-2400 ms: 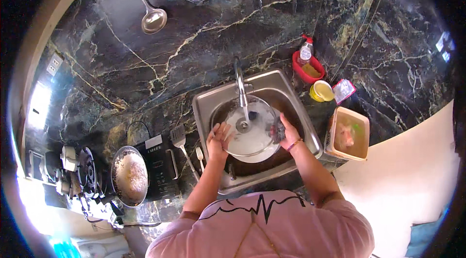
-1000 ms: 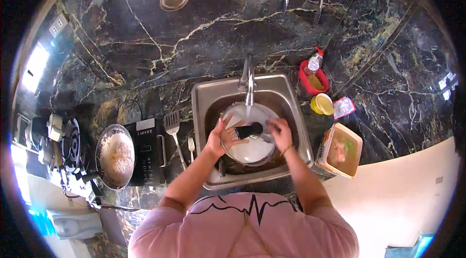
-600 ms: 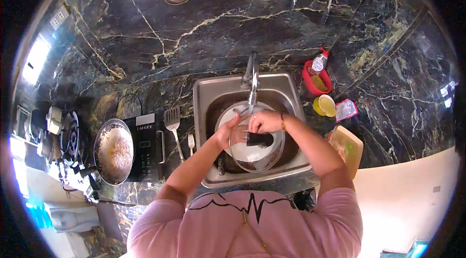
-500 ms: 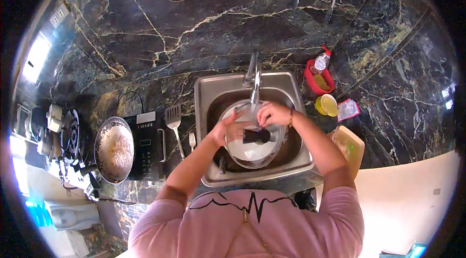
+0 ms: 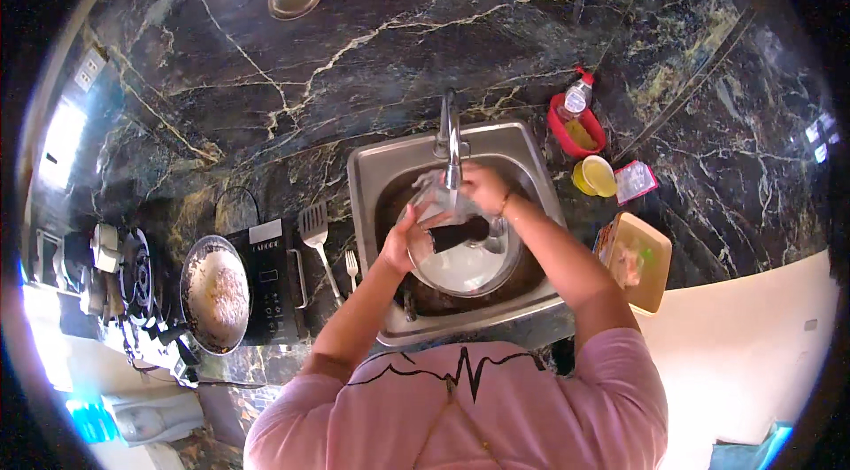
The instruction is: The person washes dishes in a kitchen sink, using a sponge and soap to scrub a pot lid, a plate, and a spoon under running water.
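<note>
Clear lid (image 5: 469, 265): middle of the frame, over the sink (image 5: 364, 178), with a black handle (image 5: 460, 234)
Left hand (image 5: 409, 238): half open, holding the lid's left edge
Right hand (image 5: 484, 188): fingers bent by the lid's top edge, can't tell if they grip

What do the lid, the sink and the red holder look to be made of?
Lid: most likely clear glass, glossy; white shows through it. Sink: probably stainless steel with a satin finish, by its grey sheen. Red holder: perhaps plastic, by its even, bright colour; the look can't settle it.
</note>
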`<action>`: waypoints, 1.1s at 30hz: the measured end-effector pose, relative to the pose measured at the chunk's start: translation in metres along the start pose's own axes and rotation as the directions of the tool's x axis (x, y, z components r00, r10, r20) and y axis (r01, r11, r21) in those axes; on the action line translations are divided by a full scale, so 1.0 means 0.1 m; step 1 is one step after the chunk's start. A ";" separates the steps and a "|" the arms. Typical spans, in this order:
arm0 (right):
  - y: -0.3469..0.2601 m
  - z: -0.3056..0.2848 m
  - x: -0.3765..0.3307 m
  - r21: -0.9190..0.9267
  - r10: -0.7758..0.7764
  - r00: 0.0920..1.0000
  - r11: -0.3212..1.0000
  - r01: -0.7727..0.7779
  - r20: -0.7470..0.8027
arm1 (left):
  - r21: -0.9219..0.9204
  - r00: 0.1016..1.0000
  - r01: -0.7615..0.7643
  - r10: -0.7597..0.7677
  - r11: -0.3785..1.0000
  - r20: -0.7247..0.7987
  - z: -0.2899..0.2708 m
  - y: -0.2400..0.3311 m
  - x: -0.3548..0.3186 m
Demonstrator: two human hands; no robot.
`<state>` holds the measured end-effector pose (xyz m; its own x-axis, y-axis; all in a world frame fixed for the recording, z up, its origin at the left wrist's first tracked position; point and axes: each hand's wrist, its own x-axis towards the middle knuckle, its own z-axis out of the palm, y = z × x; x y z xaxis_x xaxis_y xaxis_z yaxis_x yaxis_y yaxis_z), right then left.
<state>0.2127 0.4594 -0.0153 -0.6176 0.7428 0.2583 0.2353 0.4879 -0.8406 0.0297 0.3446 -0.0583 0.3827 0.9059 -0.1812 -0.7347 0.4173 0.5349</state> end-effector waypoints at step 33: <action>-0.27 0.79 -1.34 -0.329 -0.077 0.815 0.933 -0.144 -0.574 | -0.258 0.971 -0.240 0.236 0.936 -0.048 0.01 -0.09 -0.30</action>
<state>0.2303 0.3103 -0.0648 -0.0904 0.8314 0.5483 0.5551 0.4992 -0.6653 0.0257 0.3133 -0.0567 0.1709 0.9812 -0.0893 -0.9239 0.1911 0.3314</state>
